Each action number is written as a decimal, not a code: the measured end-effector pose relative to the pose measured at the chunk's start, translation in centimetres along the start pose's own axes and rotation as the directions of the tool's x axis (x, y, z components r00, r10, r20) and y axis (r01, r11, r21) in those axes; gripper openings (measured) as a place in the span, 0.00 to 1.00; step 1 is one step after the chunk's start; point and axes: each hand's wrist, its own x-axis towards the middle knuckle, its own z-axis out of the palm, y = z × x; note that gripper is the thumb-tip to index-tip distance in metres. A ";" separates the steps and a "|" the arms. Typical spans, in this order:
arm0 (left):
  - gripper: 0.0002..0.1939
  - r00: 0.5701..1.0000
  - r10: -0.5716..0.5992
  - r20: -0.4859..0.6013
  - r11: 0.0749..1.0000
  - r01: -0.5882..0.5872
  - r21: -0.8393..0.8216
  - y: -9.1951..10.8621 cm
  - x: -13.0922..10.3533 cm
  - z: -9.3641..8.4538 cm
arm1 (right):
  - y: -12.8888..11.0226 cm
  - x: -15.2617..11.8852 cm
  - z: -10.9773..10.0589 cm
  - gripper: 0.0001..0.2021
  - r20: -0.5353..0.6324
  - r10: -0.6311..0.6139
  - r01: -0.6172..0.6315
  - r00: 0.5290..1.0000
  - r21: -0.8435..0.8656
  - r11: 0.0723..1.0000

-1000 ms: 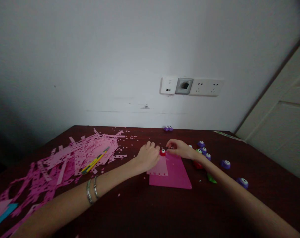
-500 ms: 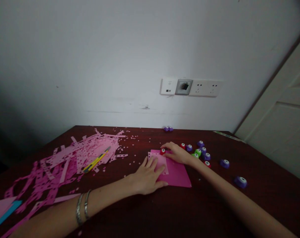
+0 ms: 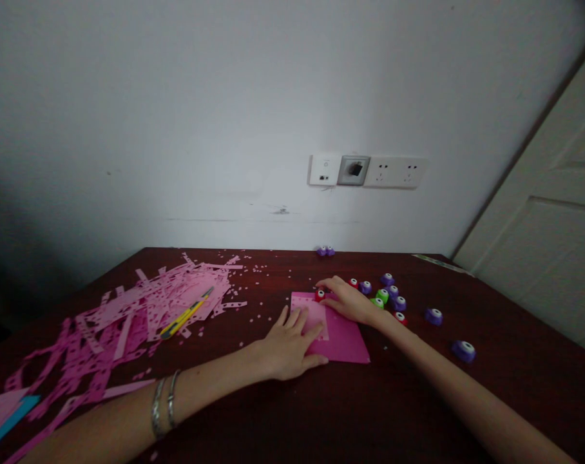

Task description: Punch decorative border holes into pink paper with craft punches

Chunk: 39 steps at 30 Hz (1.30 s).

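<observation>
the left hand (image 3: 291, 345) is lying flat, fingers spread, pressing on the pale pink strip (image 3: 316, 317) that is sitting on top of the magenta sheet (image 3: 343, 340) near the middle of the dark table (image 3: 350, 412). the strip's long axis is running from about six o'clock up to twelve, its far end pointing at the wall. at that far end the right hand (image 3: 349, 300) is resting, fingers curled loosely over the red punch (image 3: 319, 295), touching it; whether it is squeezing it i cannot tell. out at three o'clock from that hand a cluster of small punches (image 3: 392, 298) is sitting, purple, green and red. over at nine o'clock pink paper scraps (image 3: 128, 316) are piling up, a yellow utility knife (image 3: 186, 313) lying on them.
</observation>
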 end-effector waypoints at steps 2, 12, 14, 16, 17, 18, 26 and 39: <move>0.38 1.000 -0.004 0.005 1.000 0.004 -0.013 0.0 0.0 0.2 | 0.1 0.0 0.1 0.16 -0.003 0.005 -0.005 1.000 0.000 1.000; 0.39 1.000 -0.005 0.018 0.999 0.006 -0.037 0.2 0.0 -0.2 | 0.7 0.2 0.9 0.20 0.023 -0.013 0.013 1.000 -0.015 1.000; 0.39 1.000 -0.007 0.023 0.999 0.008 -0.039 0.3 -0.1 -0.3 | 0.6 0.2 0.9 0.20 0.016 -0.017 0.017 1.000 -0.006 1.000; 0.39 1.000 -0.008 0.023 0.999 0.009 -0.037 0.3 -0.1 -0.3 | 0.6 0.3 0.9 0.21 0.011 -0.019 0.019 1.000 0.007 1.000; 0.39 1.000 -0.009 0.022 0.999 0.010 -0.036 0.3 -0.1 -0.3 | 0.5 0.3 0.9 0.21 0.010 -0.018 0.018 1.000 0.013 1.000; 0.39 1.000 -0.010 0.019 0.999 0.011 -0.034 0.3 -0.1 -0.3 | 0.5 0.3 0.8 0.21 0.009 -0.015 0.015 1.000 0.019 1.000; 0.38 1.000 -0.014 0.028 1.000 0.014 -0.022 0.3 0.0 -0.2 | 0.2 0.4 0.9 0.24 0.006 -0.005 0.005 1.000 0.033 0.999; 0.39 0.999 -0.015 0.032 0.999 0.016 -0.040 0.4 -0.1 -0.3 | 0.7 0.5 1.3 0.24 -0.006 0.018 -0.018 1.000 0.009 1.000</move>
